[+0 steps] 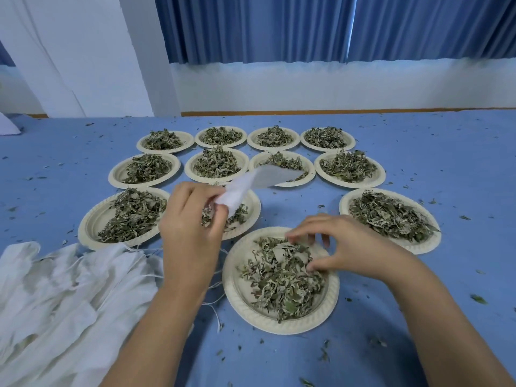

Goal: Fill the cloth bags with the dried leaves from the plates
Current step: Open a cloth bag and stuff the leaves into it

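Our left hand (192, 219) hides much of the plate (255, 208) behind it. The cloth bag (237, 191) it pinches is blurry and covers part of a farther plate (311, 169). On our right hand (354, 247) the fingers (300, 234) are blurry too, so we cannot tell if they hold leaves (279, 277). The pile of bags (55, 303) runs off the left and bottom edges.
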`<state>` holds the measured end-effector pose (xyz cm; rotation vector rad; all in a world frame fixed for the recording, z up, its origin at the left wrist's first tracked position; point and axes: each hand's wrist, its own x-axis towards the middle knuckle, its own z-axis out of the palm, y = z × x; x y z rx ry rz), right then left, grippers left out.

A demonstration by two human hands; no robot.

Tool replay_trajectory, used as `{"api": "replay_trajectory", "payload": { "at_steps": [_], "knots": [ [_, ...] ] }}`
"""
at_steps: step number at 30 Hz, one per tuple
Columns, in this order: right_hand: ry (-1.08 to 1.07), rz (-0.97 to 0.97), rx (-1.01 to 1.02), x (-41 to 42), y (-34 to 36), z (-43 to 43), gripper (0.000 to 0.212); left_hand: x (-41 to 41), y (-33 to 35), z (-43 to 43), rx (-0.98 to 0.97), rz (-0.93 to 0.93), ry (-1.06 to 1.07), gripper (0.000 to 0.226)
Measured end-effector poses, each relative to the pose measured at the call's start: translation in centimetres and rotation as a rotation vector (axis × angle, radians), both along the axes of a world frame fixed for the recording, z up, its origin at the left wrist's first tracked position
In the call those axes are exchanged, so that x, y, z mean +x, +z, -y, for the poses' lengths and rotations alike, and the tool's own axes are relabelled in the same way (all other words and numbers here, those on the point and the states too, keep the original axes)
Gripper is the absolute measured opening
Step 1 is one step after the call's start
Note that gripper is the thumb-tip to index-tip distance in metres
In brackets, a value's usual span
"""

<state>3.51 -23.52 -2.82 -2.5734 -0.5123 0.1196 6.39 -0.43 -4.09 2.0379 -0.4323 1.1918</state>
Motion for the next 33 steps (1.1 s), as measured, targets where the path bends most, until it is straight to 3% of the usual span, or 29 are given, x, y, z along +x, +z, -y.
{"api": "replay_trajectory", "payload": {
  "at_steps": [3, 10, 14, 18, 22, 27, 33],
  "knots": [
    [0.073, 0.009, -0.06, 0.2, -0.7, -0.8, 0.047, 0.1, -0.5, 0.3, 0.158, 0.086, -0.014, 0.018],
    [0.036, 0.075, -0.025, 0.3, -1.2, -1.9, 0.019, 0.2, -1.4, 1.2, 0.225, -0.199, -0.17, 0.021],
    [-0.003, 0.116, 0.124, -0.1, -0.5, -1.6, 0.02, 0.0, -1.1, 1.2, 0.146, -0.213, -0.067, 0.013],
    [-0.007, 0.113, 0.3, -0.2, -0.4, -1.7, 0.024, -0.1, -0.8, 0.8, 0.126, -0.095, 0.008, 0.021],
    [0.081, 0.002, 0.165, 0.1, -1.6, -2.3, 0.039, -0.2, -0.9, 1.1, 0.174, -0.045, -0.056, 0.016],
    [0.09, 0.133, 0.025, 0.7, -2.4, -3.2, 0.025, -0.3, -1.7, 2.2, 0.214, -0.199, -0.224, 0.019],
    [0.072, 0.314, 0.339, -0.4, -0.7, -2.3, 0.018, -0.3, -1.3, 2.3, -0.061, -0.462, -0.257, 0.012]
  ]
}}
